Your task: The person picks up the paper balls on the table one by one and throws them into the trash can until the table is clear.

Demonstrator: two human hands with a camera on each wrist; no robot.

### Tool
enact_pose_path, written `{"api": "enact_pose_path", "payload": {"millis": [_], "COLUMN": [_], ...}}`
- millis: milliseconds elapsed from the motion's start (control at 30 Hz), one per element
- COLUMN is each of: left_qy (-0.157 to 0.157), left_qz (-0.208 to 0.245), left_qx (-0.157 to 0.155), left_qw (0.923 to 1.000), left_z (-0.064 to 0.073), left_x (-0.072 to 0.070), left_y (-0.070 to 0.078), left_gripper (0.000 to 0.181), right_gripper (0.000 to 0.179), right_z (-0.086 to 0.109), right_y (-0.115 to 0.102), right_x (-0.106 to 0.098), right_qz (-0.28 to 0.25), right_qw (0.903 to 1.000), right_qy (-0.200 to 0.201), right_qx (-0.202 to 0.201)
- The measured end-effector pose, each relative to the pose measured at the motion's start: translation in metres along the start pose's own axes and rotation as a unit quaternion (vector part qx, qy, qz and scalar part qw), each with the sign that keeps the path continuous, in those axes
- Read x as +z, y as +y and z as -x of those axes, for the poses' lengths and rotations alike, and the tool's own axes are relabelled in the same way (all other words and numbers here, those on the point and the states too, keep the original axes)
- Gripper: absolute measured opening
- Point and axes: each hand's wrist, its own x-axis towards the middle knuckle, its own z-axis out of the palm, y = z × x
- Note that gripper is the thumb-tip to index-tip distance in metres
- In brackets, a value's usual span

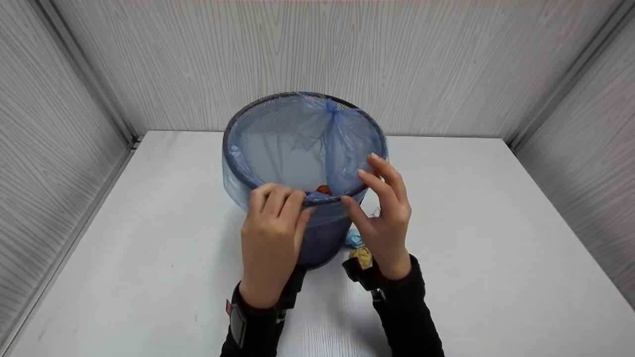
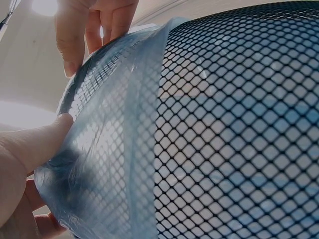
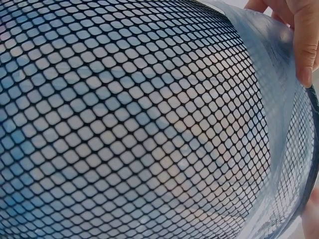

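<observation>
A black mesh wastebasket [image 1: 322,248] stands on the table, tilted toward me. Its translucent blue trash bag [image 1: 347,148] lines the inside and folds out over the rim, with a gathered knot at the back right. My left hand [image 1: 272,233] holds the bag at the front rim, fingers over the edge and thumb outside. Beside it, my right hand [image 1: 387,213] has its thumb at the front rim and its fingers spread, loosely bent over the right side. A small red-orange item [image 1: 323,189] shows inside. Mesh and folded bag fill both wrist views.
Right of the basket's base lie a crumpled blue paper [image 1: 353,239] and a crumpled yellow paper [image 1: 363,256], partly behind my right hand. A bit of white paper [image 1: 376,212] shows there too. Wood-grain panels [image 1: 317,49] enclose the white table [image 1: 496,238] at the back and sides.
</observation>
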Motion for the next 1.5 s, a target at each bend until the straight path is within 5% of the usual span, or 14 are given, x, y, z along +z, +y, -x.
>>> {"api": "enact_pose_path", "payload": {"millis": [667,967,1167,1500], "left_qy": [0.004,0.004,0.005,0.004], "left_qz": [0.011,0.008,0.008,0.01], "left_qx": [-0.003,-0.001,-0.003,-0.005], "left_qw": [0.9999,1.0,1.0,0.9999], "left_z": [0.0,0.0,-0.001,0.0], "left_x": [0.0,-0.001,-0.001,0.0], "left_y": [0.002,0.002,0.002,0.001], "left_gripper": [0.019,0.019,0.019,0.018], "right_gripper": [0.039,0.041,0.042,0.039], "right_z": [0.009,0.022,0.038,0.065], "right_y": [0.014,0.034,0.049,0.079], "right_x": [-0.023,-0.048,-0.063,-0.069], "right_qz": [0.013,0.063,0.106,0.165], "right_qw": [0.9986,0.9917,0.9679,0.9005], "right_qy": [-0.051,-0.112,-0.222,-0.379], "right_qx": [-0.007,0.007,0.048,0.133]}}
